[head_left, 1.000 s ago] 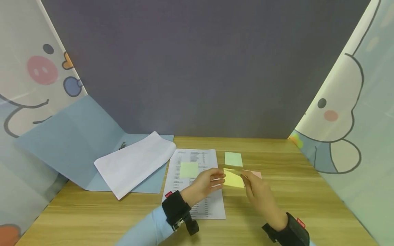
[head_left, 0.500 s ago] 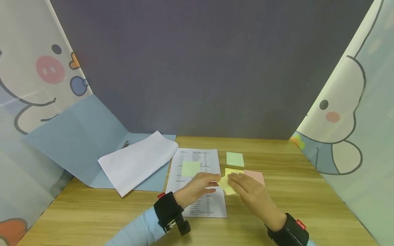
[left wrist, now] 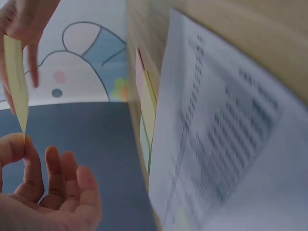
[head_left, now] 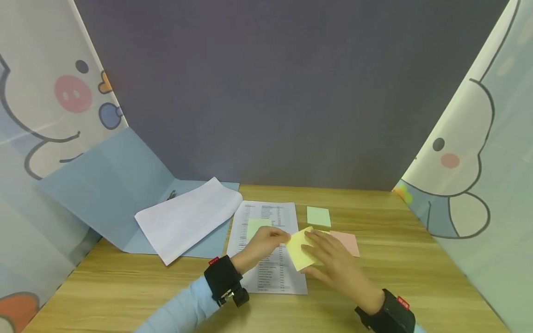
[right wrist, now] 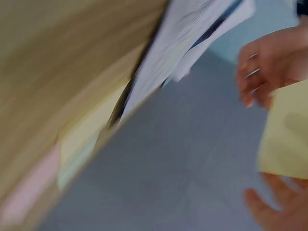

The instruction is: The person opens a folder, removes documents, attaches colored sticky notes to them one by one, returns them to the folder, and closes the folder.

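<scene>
A yellow sticky note (head_left: 298, 250) is held up over the table between both hands. My left hand (head_left: 261, 244) pinches one corner between thumb and forefinger, its other fingers loosely bent in the left wrist view. Fingers spread, my right hand (head_left: 339, 266) lies against the note's opposite side; in the right wrist view it is blurred at the note's lower edge (right wrist: 284, 166). Beneath is a printed sheet (head_left: 280, 275) with a pale green sticky note (head_left: 255, 225) on it. A yellow sticky pad (left wrist: 148, 110) lies on the table, mostly hidden by my right hand in the head view.
Past the hands lie a pale green sticky pad (head_left: 318, 216) and a pink sticky pad (head_left: 346, 242). At left stands an opened blue folder (head_left: 110, 187) with white sheets (head_left: 187, 217) curling out of it. A dark panel (head_left: 283, 101) closes off the table's back.
My right hand has brought the yellow note up and left from the pad. The left fingers, loose before, now pinch its corner, and the right fingers have spread.
</scene>
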`<state>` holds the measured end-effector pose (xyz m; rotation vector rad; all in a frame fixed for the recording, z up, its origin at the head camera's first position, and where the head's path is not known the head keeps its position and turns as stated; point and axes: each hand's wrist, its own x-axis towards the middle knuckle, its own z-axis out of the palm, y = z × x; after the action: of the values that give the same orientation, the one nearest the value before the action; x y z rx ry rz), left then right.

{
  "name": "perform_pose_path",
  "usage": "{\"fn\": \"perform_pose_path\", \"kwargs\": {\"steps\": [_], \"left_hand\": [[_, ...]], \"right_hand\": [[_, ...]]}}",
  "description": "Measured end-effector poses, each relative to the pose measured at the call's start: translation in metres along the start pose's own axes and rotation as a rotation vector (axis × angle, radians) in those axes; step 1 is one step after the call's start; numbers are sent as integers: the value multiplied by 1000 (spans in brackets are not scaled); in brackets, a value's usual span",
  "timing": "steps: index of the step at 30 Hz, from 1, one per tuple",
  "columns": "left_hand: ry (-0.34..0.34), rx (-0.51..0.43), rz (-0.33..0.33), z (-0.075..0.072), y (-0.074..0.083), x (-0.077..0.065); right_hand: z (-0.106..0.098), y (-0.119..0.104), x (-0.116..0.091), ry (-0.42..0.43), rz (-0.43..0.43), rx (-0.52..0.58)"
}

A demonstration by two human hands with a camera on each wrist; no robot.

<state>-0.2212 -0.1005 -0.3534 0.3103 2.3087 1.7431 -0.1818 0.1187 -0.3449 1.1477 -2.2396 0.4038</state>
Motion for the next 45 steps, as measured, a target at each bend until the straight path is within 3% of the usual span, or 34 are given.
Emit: {"fn": "perform_pose_path", "kwargs": {"steps": [4,7,10,19,28,34,39,45], "left_hand": [[13,160,72,-14,-2,3],[-4,281,116,-22,-1,3],[-38,368,126,-28,-1,-1],[-90,411,131,-32,-4,-7],[-109,421,105,-38,-15,-4],[-110,500,119,-45,-25,-1],[-105,580,32,-48,-25,9],[-92,656,-48,-49,-27,22]], "right_hand": [[0,-5,6,-49,233,149],[0,-6,13,-37,375,156],[4,-6,19,-55,455,145],[20,-9,30,-166,464,191],[36,-4,37,-281,585,319],[57,6,39,-379,615,346],[69,14,47,-435,595,333],[87,23,55,-515,666,342]]}}
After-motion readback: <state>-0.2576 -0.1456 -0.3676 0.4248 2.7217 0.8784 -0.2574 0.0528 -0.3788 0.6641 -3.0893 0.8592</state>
